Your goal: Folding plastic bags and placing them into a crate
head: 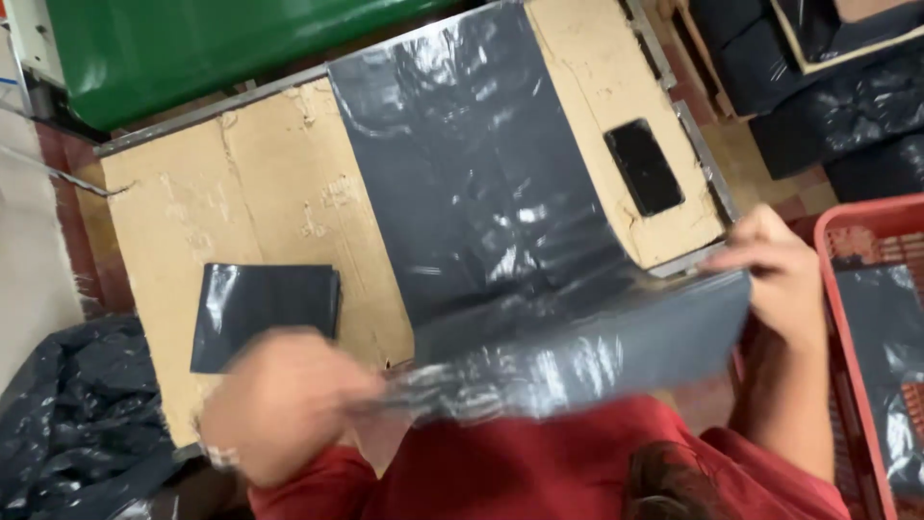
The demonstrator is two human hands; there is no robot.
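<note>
while lifted between both | left hand (279, 404) pinching grey bag (577, 351) edge | right hand (780, 279) pinching opposite edge

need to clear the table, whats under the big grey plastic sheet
Under the grey plastic sheet lies the cardboard-covered table. Whatever else sits beneath it is covered.

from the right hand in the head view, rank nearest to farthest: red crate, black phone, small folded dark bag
1. Red crate, just right of the right hand.
2. Black phone, up-left on the cardboard.
3. Small folded dark bag, far left on the cardboard.
</note>
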